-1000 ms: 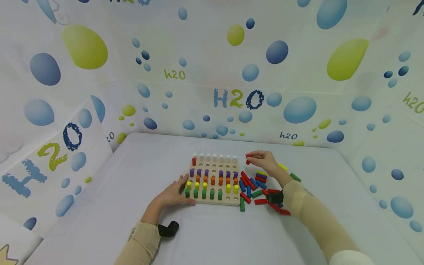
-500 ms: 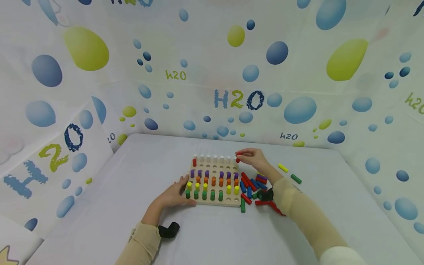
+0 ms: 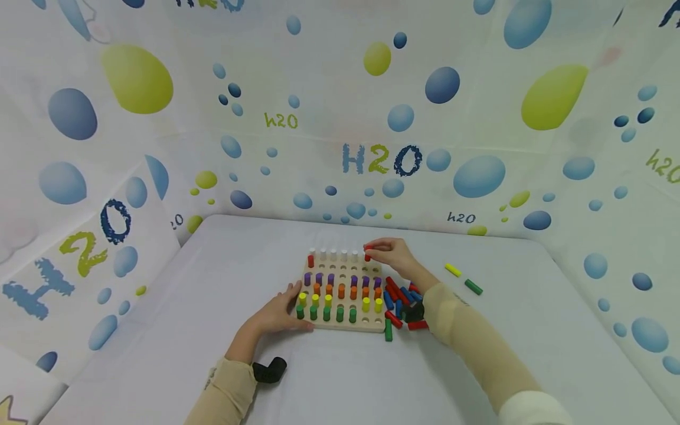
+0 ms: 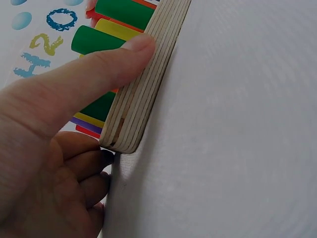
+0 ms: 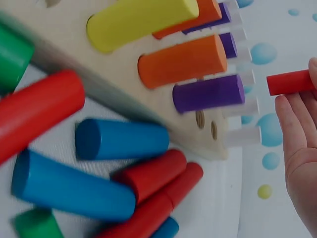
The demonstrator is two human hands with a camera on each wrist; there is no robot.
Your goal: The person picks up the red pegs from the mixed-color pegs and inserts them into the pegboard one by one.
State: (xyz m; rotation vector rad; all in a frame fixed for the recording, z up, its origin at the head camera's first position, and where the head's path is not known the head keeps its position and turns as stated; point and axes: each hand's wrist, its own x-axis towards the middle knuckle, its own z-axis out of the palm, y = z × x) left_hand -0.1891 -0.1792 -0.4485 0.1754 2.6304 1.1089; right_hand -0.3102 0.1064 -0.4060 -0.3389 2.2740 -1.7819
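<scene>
A wooden pegboard [image 3: 345, 326] lies on the table, holding rows of white, purple, orange, yellow and green pegs, plus one red peg [image 3: 311, 261] at the left of the second row from the back. My left hand [image 3: 278, 313] grips the board's near left corner. In the left wrist view its thumb [image 4: 99, 69] presses the front edge [image 4: 148, 74], with the fingers bent beside the corner. Between thumb and fingertips my right hand [image 3: 393, 255] pinches another red peg [image 5: 290, 82]. It is held upright over the board's back right part, overlapping the white row in the head view.
Loose red, blue and green pegs are piled against the board's right side, among them a blue peg [image 5: 124, 139]. Farther right lie a yellow peg [image 3: 453, 270] and a green peg [image 3: 473, 287]. A patterned sheet [image 3: 319, 177] hangs behind the white table [image 3: 244, 248].
My right hand has carried the red peg leftward from beyond the board's right side to over its back right part. The left hand stays at the corner.
</scene>
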